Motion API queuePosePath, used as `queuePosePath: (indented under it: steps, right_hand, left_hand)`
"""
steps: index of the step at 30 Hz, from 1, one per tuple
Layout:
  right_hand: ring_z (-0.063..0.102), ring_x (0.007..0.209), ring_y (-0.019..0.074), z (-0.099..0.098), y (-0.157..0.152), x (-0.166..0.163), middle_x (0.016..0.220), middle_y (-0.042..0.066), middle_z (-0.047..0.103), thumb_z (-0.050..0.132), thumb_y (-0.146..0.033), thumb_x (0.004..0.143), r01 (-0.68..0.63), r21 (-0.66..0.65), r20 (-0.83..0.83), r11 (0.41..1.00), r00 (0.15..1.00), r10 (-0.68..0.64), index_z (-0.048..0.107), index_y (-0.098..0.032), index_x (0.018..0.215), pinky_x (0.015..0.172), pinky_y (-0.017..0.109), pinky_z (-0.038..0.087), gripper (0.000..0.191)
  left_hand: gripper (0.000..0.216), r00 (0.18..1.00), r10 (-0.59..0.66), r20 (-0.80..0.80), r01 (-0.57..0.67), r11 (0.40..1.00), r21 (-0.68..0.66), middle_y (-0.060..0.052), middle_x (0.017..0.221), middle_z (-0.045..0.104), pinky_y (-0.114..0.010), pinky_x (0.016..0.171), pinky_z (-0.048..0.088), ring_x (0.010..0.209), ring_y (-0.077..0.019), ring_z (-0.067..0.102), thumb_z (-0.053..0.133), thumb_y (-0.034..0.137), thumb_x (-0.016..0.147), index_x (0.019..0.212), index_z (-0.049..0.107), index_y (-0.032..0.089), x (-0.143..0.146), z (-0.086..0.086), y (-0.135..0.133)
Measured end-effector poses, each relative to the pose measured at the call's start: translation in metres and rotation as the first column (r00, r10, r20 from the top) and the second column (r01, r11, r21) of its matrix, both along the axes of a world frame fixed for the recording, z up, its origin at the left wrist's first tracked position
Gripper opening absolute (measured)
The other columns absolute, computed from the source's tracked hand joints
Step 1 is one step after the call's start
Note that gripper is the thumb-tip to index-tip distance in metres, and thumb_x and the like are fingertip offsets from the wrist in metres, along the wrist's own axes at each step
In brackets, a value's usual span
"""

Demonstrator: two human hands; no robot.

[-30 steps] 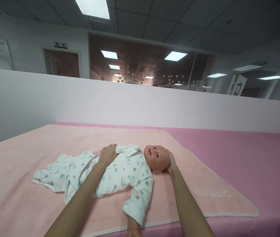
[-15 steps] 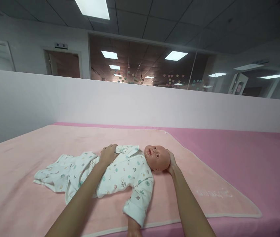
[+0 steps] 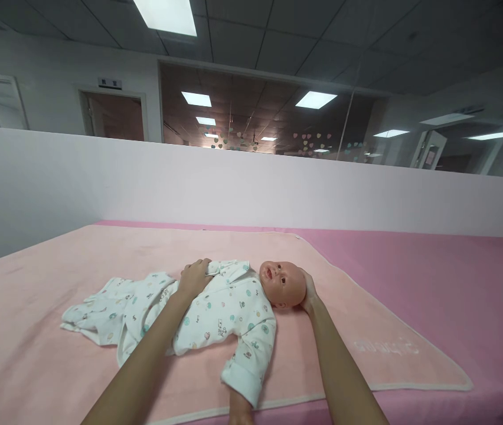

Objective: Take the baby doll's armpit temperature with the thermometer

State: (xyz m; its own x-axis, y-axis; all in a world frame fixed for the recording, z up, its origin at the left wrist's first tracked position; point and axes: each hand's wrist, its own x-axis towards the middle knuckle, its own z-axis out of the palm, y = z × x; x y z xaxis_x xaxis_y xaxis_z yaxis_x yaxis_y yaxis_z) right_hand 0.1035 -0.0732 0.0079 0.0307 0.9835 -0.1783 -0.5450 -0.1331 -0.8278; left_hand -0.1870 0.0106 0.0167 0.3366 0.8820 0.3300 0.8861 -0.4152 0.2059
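While on blanket [image 3: 366, 330] — doll [image 3: 234, 307] in hands [image 3: 195, 276] [image 3: 308, 293]

A doll's head [image 3: 283, 282] of smooth moulded plastic, faintly glossy, above a romper [image 3: 225, 310] of soft matt cloth printed with small pastel motifs. Beneath lies a pale pink blanket [image 3: 101, 260] of fleecy, napped cloth with lighter stitched edging, over the worktop's deeper pink cover [image 3: 433, 277] of smooth matt fabric. Behind, a plain matt white partition [image 3: 234, 189].
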Motion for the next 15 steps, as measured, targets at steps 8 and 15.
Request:
queuePosePath:
  steps: [8,15]
  right_hand:
    - [0.058,0.097,0.0223,-0.0014,0.0019,-0.0017,0.110,0.009,0.059,0.042,-0.044,0.074,0.003,0.038,0.065,0.999,0.998,-0.005,0.057,-0.018,0.098,0.085,0.038,0.046,0.039]
    - [0.059,0.095,0.0238,-0.0024,0.0025,-0.0001,0.108,0.012,0.059,0.041,-0.048,0.073,0.000,0.003,0.064,1.000,0.998,0.000,0.057,-0.016,0.098,0.082,0.041,0.047,0.044]
  left_hand:
    - [0.030,1.000,0.006,0.004,-0.006,1.000,-0.004,-0.006,0.106,0.057,-0.033,0.084,0.036,0.096,-0.0202,0.052,0.045,0.026,0.078,0.107,0.045,0.021,0.0001,-0.0007,0.0003]
    - [0.031,1.000,0.000,0.014,0.000,1.000,0.008,-0.005,0.105,0.057,-0.034,0.084,0.036,0.095,-0.0209,0.052,0.045,0.027,0.077,0.107,0.046,0.021,-0.0003,-0.0022,0.0018]
